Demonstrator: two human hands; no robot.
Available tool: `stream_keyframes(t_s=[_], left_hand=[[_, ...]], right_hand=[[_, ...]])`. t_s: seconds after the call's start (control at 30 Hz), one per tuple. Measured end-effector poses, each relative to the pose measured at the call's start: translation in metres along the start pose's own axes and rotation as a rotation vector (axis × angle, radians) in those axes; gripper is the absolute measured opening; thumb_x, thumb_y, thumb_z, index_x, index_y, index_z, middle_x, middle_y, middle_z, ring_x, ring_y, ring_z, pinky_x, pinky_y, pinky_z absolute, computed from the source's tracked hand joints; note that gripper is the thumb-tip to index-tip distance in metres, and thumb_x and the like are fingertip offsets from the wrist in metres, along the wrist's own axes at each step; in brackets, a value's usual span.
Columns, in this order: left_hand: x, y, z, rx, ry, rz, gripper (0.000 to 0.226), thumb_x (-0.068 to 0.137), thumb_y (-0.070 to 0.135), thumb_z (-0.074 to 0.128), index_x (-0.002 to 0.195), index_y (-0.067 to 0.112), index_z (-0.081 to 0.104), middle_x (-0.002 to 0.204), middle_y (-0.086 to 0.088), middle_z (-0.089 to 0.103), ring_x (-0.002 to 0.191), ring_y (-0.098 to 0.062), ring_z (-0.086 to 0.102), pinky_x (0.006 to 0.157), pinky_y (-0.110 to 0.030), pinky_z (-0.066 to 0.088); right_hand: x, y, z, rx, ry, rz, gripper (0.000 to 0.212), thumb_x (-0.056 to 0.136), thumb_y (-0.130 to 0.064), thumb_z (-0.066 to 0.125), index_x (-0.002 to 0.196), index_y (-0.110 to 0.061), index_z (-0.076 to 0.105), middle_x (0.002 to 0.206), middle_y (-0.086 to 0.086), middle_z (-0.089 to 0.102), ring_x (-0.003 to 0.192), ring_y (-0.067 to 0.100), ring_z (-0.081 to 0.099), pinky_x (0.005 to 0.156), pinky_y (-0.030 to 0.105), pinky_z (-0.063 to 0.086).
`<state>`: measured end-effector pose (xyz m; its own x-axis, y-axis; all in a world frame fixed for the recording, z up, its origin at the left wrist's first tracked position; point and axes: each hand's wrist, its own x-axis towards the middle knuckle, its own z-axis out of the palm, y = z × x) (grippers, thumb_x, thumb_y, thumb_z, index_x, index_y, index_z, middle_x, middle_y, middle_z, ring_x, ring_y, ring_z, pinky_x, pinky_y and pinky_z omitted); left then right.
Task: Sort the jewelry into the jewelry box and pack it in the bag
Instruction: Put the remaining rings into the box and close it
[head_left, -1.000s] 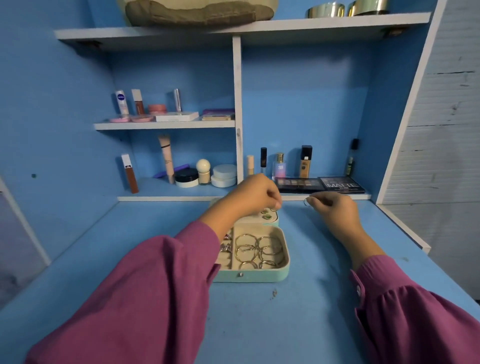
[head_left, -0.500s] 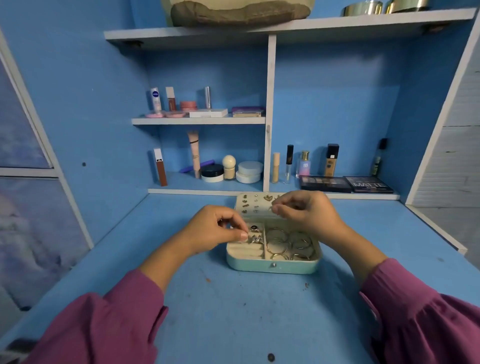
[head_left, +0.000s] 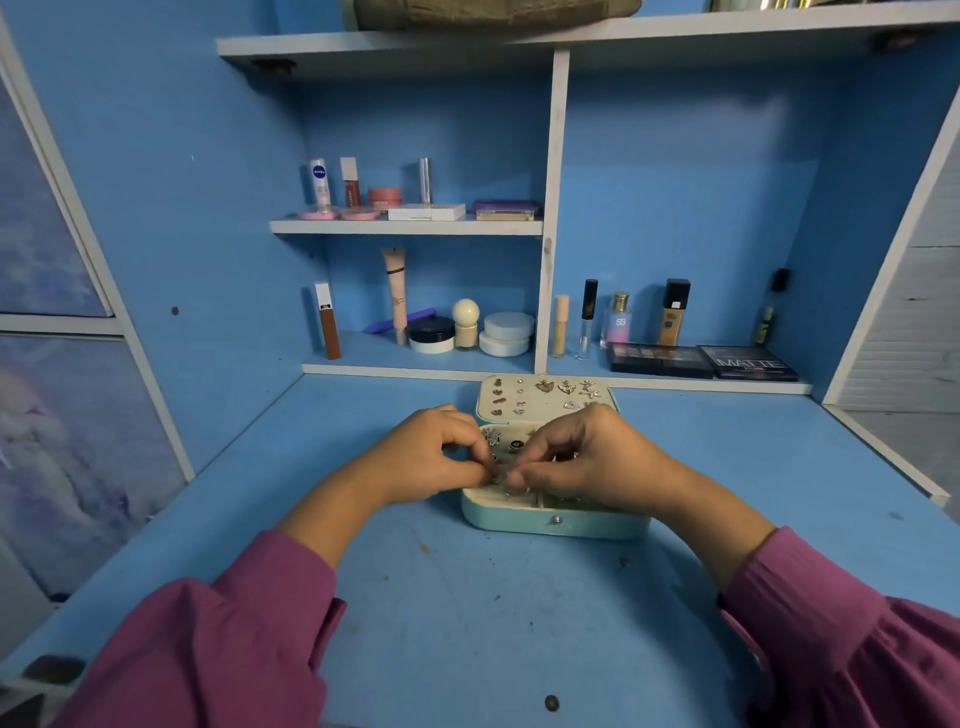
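A mint jewelry box (head_left: 556, 522) lies open on the blue desk, its cream lid (head_left: 540, 397) tilted back and studded with several earrings. My left hand (head_left: 431, 457) and my right hand (head_left: 587, 462) meet over the box's left compartment. Their fingertips pinch a small piece of jewelry (head_left: 500, 477) between them. A few rings (head_left: 504, 441) show in the compartment behind the fingers. My right hand hides the bangles on the box's right side. A brown bag (head_left: 488, 10) sits on the top shelf, cut off by the frame.
Cosmetics line the low shelves behind the box: tubes, jars, bottles and two dark palettes (head_left: 701, 361). A middle shelf (head_left: 405, 226) holds more tubes and flat cases. A white vertical divider (head_left: 550, 208) stands behind the box. Bare blue desk (head_left: 493, 623) lies in front.
My right hand came down from the lid to the left compartment, meeting my left hand there. Both now pinch one small piece together. The view moved closer.
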<state>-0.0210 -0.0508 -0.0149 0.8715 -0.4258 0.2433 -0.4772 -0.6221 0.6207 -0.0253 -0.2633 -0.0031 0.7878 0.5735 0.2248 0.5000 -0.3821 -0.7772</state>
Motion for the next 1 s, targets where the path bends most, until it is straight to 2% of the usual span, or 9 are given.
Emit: stream_keyframes(t_s=[0.1, 0.3, 0.37, 0.47, 0.6, 0.67, 0.8, 0.87, 1.0], left_hand=[[0.0005, -0.0019, -0.0004, -0.017, -0.003, 0.004, 0.022, 0.074, 0.010, 0.075, 0.067, 0.031, 0.070, 0.076, 0.011, 0.062, 0.087, -0.012, 0.053, 0.080, -0.029, 0.044], [0.0013, -0.0034, 0.0015, -0.022, 0.005, -0.010, 0.005, 0.066, 0.025, 0.071, 0.070, 0.024, 0.072, 0.075, 0.012, 0.062, 0.084, -0.009, 0.052, 0.075, -0.022, 0.042], [0.0017, -0.0034, 0.0007, -0.021, -0.005, -0.018, 0.003, 0.069, 0.019, 0.075, 0.071, 0.020, 0.073, 0.076, 0.010, 0.062, 0.083, -0.008, 0.051, 0.075, -0.020, 0.040], [0.0015, -0.0026, -0.0002, -0.032, -0.017, -0.026, 0.021, 0.074, 0.006, 0.076, 0.069, 0.025, 0.071, 0.078, 0.006, 0.063, 0.083, -0.007, 0.050, 0.074, -0.018, 0.038], [0.0009, -0.0013, -0.0008, -0.044, -0.021, -0.023, 0.025, 0.074, 0.006, 0.076, 0.068, 0.030, 0.070, 0.081, 0.001, 0.065, 0.087, -0.013, 0.052, 0.076, -0.022, 0.041], [0.0010, -0.0012, -0.0006, -0.044, -0.021, -0.017, 0.025, 0.075, 0.007, 0.076, 0.068, 0.030, 0.070, 0.081, 0.000, 0.065, 0.087, -0.015, 0.053, 0.076, -0.022, 0.041], [0.0019, -0.0025, -0.0002, -0.048, -0.018, -0.013, 0.024, 0.074, 0.006, 0.077, 0.068, 0.029, 0.070, 0.081, -0.004, 0.065, 0.085, -0.017, 0.052, 0.074, -0.022, 0.040], [0.0018, -0.0032, -0.0002, -0.060, -0.018, -0.006, 0.025, 0.073, 0.009, 0.077, 0.066, 0.032, 0.069, 0.078, 0.001, 0.064, 0.083, -0.012, 0.052, 0.074, -0.021, 0.040], [0.0007, -0.0026, 0.0007, -0.077, -0.011, 0.001, 0.016, 0.066, 0.024, 0.073, 0.061, 0.038, 0.068, 0.073, 0.015, 0.063, 0.081, -0.004, 0.052, 0.073, -0.017, 0.039]], right_hand=[[0.0010, -0.0001, 0.0022, -0.069, -0.027, -0.014, 0.004, 0.075, -0.025, 0.079, 0.078, -0.028, 0.077, 0.077, -0.007, 0.074, 0.072, 0.008, 0.064, 0.073, 0.032, 0.053], [0.0014, -0.0005, 0.0034, -0.175, -0.027, -0.045, 0.007, 0.075, -0.027, 0.080, 0.081, -0.029, 0.077, 0.081, -0.015, 0.073, 0.079, 0.005, 0.064, 0.079, 0.036, 0.053], [0.0023, -0.0013, 0.0044, -0.212, -0.038, -0.064, 0.008, 0.075, -0.024, 0.080, 0.083, -0.026, 0.078, 0.080, -0.013, 0.072, 0.078, 0.005, 0.064, 0.078, 0.035, 0.053], [0.0034, -0.0031, 0.0055, -0.276, -0.064, -0.110, 0.009, 0.077, -0.022, 0.078, 0.085, -0.022, 0.078, 0.082, -0.010, 0.072, 0.077, 0.005, 0.063, 0.076, 0.031, 0.051], [0.0052, -0.0036, 0.0050, -0.326, -0.099, -0.134, 0.010, 0.079, -0.022, 0.076, 0.088, -0.021, 0.078, 0.087, -0.007, 0.072, 0.082, 0.006, 0.063, 0.080, 0.031, 0.051], [0.0063, -0.0051, 0.0048, -0.367, -0.121, -0.153, 0.010, 0.080, -0.022, 0.074, 0.090, -0.020, 0.078, 0.088, -0.009, 0.070, 0.082, 0.003, 0.060, 0.082, 0.027, 0.049], [0.0076, -0.0095, 0.0055, -0.442, -0.156, -0.178, 0.011, 0.083, -0.018, 0.071, 0.092, -0.016, 0.077, 0.082, -0.013, 0.056, 0.078, -0.008, 0.050, 0.074, 0.004, 0.035], [0.0078, -0.0098, 0.0073, -0.454, -0.161, -0.156, 0.012, 0.085, -0.019, 0.069, 0.094, -0.015, 0.077, 0.080, -0.019, 0.051, 0.077, -0.010, 0.049, 0.071, 0.002, 0.032], [0.0087, -0.0073, 0.0087, -0.469, -0.172, -0.128, 0.014, 0.087, -0.020, 0.067, 0.095, -0.014, 0.075, 0.081, -0.018, 0.051, 0.077, -0.009, 0.048, 0.070, 0.001, 0.032]])
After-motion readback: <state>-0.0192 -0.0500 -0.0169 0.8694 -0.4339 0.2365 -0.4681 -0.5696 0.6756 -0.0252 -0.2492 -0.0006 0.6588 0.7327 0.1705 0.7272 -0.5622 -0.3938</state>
